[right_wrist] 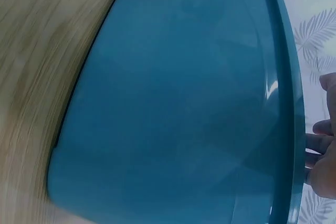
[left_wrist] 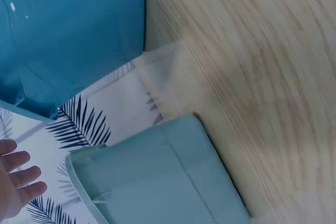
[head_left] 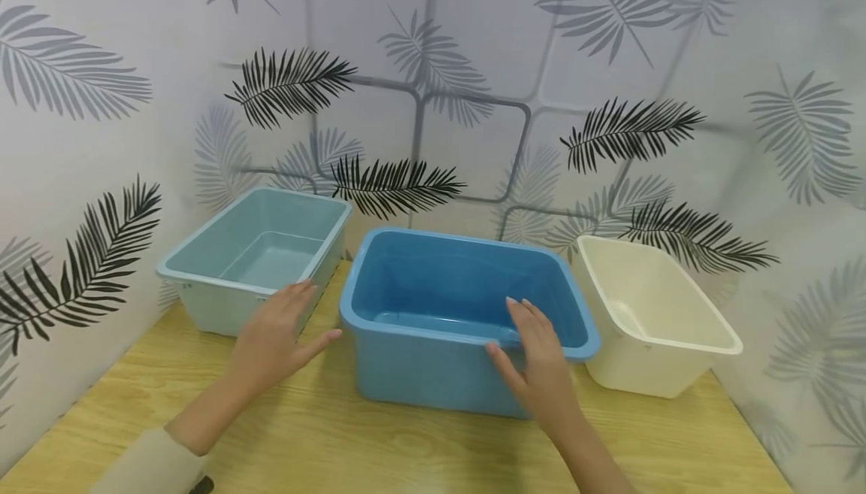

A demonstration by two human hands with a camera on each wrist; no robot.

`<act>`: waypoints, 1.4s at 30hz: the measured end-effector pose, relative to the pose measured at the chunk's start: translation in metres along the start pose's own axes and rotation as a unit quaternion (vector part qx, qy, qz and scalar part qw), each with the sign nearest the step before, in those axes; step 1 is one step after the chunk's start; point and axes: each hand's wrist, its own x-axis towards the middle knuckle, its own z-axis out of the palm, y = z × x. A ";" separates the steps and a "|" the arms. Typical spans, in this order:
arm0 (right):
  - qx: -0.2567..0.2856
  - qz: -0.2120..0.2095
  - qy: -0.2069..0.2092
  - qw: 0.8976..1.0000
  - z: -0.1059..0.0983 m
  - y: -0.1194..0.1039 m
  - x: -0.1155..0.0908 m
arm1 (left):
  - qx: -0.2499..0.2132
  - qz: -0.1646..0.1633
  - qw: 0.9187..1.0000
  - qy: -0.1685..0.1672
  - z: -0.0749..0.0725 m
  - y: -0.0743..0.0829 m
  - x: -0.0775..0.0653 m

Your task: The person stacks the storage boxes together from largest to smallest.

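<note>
A blue plastic tub [head_left: 440,366] stands in the middle of the table. My right hand [head_left: 541,366] hovers at its front rim with fingers extended over the opening; whether it touches the rim I cannot tell. In the right wrist view, the tub's side [right_wrist: 173,98] fills most of the picture and the right hand [right_wrist: 323,140] is at its rim. My left hand [head_left: 271,336] is held with fingers straight and thumb spread, near the front right corner of a pale blue-green tub [head_left: 219,306]. Neither hand holds anything.
A cream tub [head_left: 636,366] stands right of the blue one, close beside it. All three tubs rest on a wood-grain table [head_left: 325,449]. Behind and at both sides rises a leaf-patterned wall covering [head_left: 473,50].
</note>
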 end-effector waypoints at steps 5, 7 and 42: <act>0.013 -0.026 0.010 1.000 0.014 -0.017 0.008 | 0.009 0.001 1.000 0.013 -0.002 -0.010 -0.005; 0.028 -0.034 0.013 0.999 0.019 -0.024 0.010 | 0.011 0.000 1.000 0.020 -0.002 -0.015 -0.007; 0.093 -0.167 -0.066 0.979 0.128 -0.129 0.030 | 0.046 0.012 0.999 0.013 -0.013 -0.064 -0.015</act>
